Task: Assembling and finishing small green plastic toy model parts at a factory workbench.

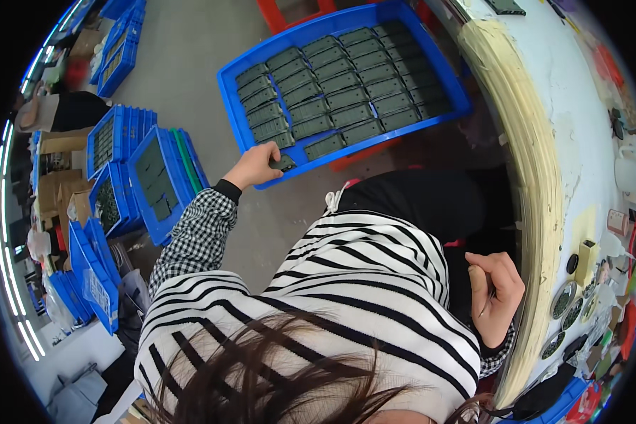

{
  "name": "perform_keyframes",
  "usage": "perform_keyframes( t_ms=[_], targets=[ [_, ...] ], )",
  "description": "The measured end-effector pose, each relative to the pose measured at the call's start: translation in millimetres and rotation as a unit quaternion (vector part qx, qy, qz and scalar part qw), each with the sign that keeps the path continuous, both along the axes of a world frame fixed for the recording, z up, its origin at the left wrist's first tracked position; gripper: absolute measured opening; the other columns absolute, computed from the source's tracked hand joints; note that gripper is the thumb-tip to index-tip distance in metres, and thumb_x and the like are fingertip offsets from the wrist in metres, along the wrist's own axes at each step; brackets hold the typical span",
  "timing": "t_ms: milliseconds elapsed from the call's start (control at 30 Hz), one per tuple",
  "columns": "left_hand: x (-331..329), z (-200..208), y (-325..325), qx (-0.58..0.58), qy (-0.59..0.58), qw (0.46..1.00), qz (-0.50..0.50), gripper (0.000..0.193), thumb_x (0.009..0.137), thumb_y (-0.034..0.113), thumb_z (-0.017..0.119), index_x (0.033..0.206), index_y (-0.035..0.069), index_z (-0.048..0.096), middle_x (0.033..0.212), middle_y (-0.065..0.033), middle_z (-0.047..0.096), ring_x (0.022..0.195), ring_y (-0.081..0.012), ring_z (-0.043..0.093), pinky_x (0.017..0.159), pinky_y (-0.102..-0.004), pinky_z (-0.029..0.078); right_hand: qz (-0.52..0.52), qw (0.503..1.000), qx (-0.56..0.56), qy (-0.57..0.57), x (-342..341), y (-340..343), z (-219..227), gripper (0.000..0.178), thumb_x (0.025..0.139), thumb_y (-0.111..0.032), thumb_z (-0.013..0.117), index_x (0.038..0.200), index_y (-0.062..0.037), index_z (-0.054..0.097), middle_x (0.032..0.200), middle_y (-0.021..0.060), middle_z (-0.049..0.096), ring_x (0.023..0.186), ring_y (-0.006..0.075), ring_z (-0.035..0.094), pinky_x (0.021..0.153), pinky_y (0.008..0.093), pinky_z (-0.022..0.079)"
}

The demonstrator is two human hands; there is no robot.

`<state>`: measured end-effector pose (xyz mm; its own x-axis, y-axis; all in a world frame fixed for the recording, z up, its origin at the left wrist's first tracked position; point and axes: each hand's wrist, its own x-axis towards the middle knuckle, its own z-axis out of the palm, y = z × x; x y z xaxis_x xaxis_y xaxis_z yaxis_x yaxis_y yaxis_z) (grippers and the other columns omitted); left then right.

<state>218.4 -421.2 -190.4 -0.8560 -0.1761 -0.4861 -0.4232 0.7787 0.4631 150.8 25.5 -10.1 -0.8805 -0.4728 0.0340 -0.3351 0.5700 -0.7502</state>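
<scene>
A wide blue plastic crate (227, 92) stands ahead of me, filled with rows of flat, dark green rectangular parts (350, 116). Reaching into its near left corner, my left hand (253, 167) has its fingers closed on one such dark green part (284, 163). That piece lies low in the crate, partly covered by my fingertips. My right hand (498, 290) is by my right side, near the table edge. Its fingers are curled with the thumb alongside, and nothing shows in them.
Stacked blue crates (148, 177) with similar parts stand on the floor at left. A worktable (579, 106) with a pale padded edge (526, 141) runs along my right, carrying round dishes (564, 300) and a white mug (629, 169). Another person (78, 111) is at far left.
</scene>
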Motion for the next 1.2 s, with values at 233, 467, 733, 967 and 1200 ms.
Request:
perform_keyframes(
  t_ms=[233,467,733,967,1200],
  targets=[
    [1,-23,-8,0.036,0.069,0.997,-0.027,0.036,0.070,0.018,0.080,0.094,0.005,0.055,0.091,-0.0138,0.061,0.090,-0.0311,0.060,0.077,-0.0390,0.048,-0.023,1.000,0.007,0.012,9,6,0,0.010,0.083,0.001,0.068,0.092,-0.0013,0.069,0.071,0.0027,0.051,0.052,0.0075,0.036,0.046,0.0232,0.027],
    [12,-39,-8,-0.045,0.127,0.990,-0.051,0.028,0.076,0.016,0.077,0.094,0.005,0.058,0.090,-0.0122,0.060,0.083,-0.0289,0.059,0.076,-0.0389,0.049,-0.027,1.000,0.010,0.005,12,7,-2,0.010,0.083,0.000,0.067,0.092,-0.0009,0.069,0.071,0.0027,0.051,0.052,0.0077,0.036,0.047,0.0233,0.027],
    [12,-40,-1,-0.051,0.090,0.994,-0.034,0.019,0.082,0.015,0.070,0.095,0.006,0.060,0.095,-0.0118,0.060,0.093,-0.0316,0.059,0.082,-0.0404,0.048,-0.027,1.000,-0.006,-0.002,11,5,-3,0.012,0.080,0.002,0.069,0.093,-0.0007,0.069,0.070,0.0032,0.052,0.052,0.0079,0.036,0.047,0.0235,0.028],
    [-19,-54,19,-0.101,0.257,0.958,-0.079,0.042,0.088,0.018,0.063,0.126,0.004,0.053,0.130,-0.0203,0.051,0.123,-0.0372,0.046,0.103,-0.0420,0.040,-0.020,1.000,-0.006,0.010,10,6,-4,0.014,0.079,0.003,0.069,0.092,-0.0005,0.069,0.070,0.0048,0.053,0.051,0.0098,0.039,0.047,0.0245,0.030],
    [-41,-77,25,-0.163,0.194,0.956,-0.150,0.058,0.092,0.032,0.058,0.143,0.010,0.038,0.149,-0.0181,0.032,0.137,-0.0364,0.032,0.113,-0.0509,0.026,-0.029,0.999,0.004,-0.014,11,6,-2,0.009,0.084,-0.002,0.067,0.093,-0.0002,0.068,0.071,0.0052,0.054,0.054,0.0111,0.041,0.049,0.0247,0.032]
  ],
)
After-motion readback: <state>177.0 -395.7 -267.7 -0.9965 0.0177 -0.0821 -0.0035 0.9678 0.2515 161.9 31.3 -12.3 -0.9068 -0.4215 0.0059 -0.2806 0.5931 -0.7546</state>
